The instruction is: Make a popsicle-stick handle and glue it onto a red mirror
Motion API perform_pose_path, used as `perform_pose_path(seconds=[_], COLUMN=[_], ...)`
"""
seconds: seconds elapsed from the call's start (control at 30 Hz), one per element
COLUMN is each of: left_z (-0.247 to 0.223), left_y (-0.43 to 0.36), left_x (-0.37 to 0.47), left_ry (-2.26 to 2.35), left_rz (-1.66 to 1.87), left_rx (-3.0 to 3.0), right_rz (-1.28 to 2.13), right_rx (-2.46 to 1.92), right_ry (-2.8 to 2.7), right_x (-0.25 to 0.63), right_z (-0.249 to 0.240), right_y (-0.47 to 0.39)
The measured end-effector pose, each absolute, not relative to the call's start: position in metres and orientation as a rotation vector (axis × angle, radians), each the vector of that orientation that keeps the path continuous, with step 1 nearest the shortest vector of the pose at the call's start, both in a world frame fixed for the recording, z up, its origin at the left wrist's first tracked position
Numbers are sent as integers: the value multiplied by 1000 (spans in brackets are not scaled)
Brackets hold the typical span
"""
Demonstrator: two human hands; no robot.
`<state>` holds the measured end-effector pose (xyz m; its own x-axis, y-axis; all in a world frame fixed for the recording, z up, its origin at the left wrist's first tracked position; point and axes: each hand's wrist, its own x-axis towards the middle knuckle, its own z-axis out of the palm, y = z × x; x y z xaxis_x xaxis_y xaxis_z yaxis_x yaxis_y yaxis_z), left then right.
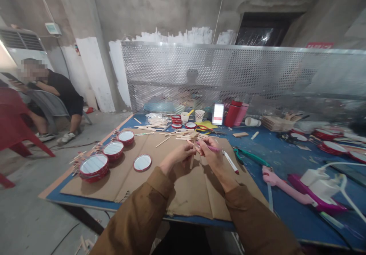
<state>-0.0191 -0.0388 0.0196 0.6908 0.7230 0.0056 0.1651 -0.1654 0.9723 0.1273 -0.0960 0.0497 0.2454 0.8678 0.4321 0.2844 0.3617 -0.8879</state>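
Observation:
Over a brown cardboard sheet, my left hand is closed around a thin wooden stick that points down towards me. My right hand meets it at the fingertips and grips a purple-pink pen-like tool; its tip is hidden by the fingers. Just beyond both hands lies a pile of wooden sticks. A white marker with a red end rests right of my right hand. Left of my left hand lies one red-rimmed white disc.
Red-rimmed drum stacks line the cardboard's left side. Teal-handled pliers, a pink tool and a purple power strip with white cables lie right. Paper cups, a phone and a red bottle stand behind. A person sits left.

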Motion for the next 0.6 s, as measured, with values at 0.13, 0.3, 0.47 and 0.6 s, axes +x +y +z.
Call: perform_pose_path(seconds=[0.13, 0.3, 0.47, 0.6], left_z=[20, 23, 24, 22], left_y=[-40, -42, -41, -40], left_x=[-19, -20, -19, -19], left_ry=[732, 778, 739, 734], left_rz=[584, 592, 569, 598], left_rx=[1675, 1666, 1675, 1675], right_rz=[581, 514, 536, 541], right_rx=[-1194, -1240, -1207, -1220], right_ry=[-1345, -1340, -1332, -1353], right_x=[127, 128, 127, 125], right_z=[49, 49, 50, 51], right_y=[-95, -95, -96, -97])
